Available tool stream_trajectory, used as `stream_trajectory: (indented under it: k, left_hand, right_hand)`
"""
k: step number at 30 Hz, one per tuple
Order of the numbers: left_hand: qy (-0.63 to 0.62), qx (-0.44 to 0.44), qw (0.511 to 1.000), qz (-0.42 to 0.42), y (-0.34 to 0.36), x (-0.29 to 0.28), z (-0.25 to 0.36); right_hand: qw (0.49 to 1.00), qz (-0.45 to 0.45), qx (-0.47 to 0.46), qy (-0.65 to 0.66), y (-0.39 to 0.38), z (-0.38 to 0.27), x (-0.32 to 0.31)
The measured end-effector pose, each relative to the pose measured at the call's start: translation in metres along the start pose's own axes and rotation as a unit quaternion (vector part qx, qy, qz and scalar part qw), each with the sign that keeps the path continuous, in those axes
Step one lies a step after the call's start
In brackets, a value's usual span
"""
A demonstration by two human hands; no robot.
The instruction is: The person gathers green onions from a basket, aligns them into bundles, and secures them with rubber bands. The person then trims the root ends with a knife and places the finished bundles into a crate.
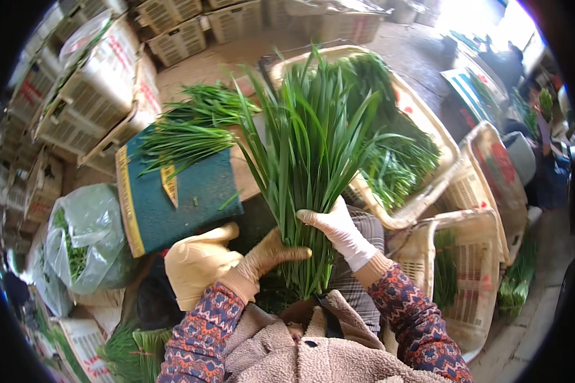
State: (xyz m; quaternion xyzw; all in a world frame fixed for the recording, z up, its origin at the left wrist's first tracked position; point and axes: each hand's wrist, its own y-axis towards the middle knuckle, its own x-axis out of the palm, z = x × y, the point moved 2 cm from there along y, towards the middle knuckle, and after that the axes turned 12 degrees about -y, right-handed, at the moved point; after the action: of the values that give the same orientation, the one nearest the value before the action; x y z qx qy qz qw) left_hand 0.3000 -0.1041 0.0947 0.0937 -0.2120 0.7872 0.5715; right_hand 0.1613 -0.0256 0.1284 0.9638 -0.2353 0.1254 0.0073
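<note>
Upright in front of my body stands a large bunch of long, flat green leaves [306,140] that look like garlic chives. The pale stem ends point down toward my lap, and the tips fan out at the top. My right hand [340,230], in a white glove, grips the bunch from the right, thumb across its front and fingers hidden behind. Lower down, my left hand [268,258] in a tan glove closes round it from the left, thumb over the stems. A pale yellow, glove-like piece [201,265] lies beside my left wrist.
Two chive bundles [195,131] lie on a blue-green board [185,198] at the left. A cream plastic crate [450,159] of chives stands at the right, with another crate [473,287] nearer. A clear plastic bag [96,236] sits far left, below stacked crates [96,89].
</note>
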Motion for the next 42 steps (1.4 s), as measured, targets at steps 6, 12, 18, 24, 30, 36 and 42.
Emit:
stream_trajectory:
  k: [6,12,18,24,30,36,42]
  left_hand:
    - [0.011,0.112,0.987,0.119,0.026,-0.03,0.139]
    - [0.31,0.346,0.88,0.097,0.077,-0.144,0.135]
    - [0.653,0.468,0.585,0.112,0.052,-0.136,0.131]
    - [0.711,0.403,0.489,0.305,0.042,-0.144,0.114]
    - [-0.441,0.397,0.795,-0.127,0.027,-0.157,0.123]
    - [-0.122,0.438,0.798,0.396,-0.099,-0.129,0.139]
    - [-0.157,0.503,0.782,0.332,-0.183,-0.164,0.09]
  right_hand:
    - [0.972,-0.015,-0.193,-0.131,0.1,-0.06,0.048]
    - [0.949,-0.103,-0.222,-0.201,0.169,-0.038,0.069]
    - [0.851,-0.254,-0.214,-0.407,0.176,-0.037,0.067]
    - [0.746,-0.1,-0.291,-0.591,0.17,-0.05,0.125]
    - [0.79,-0.093,-0.243,-0.555,0.129,-0.06,0.163]
    - [0.768,-0.123,-0.267,-0.57,0.063,0.021,0.119]
    - [0.746,-0.257,-0.114,-0.604,0.014,0.088,0.088]
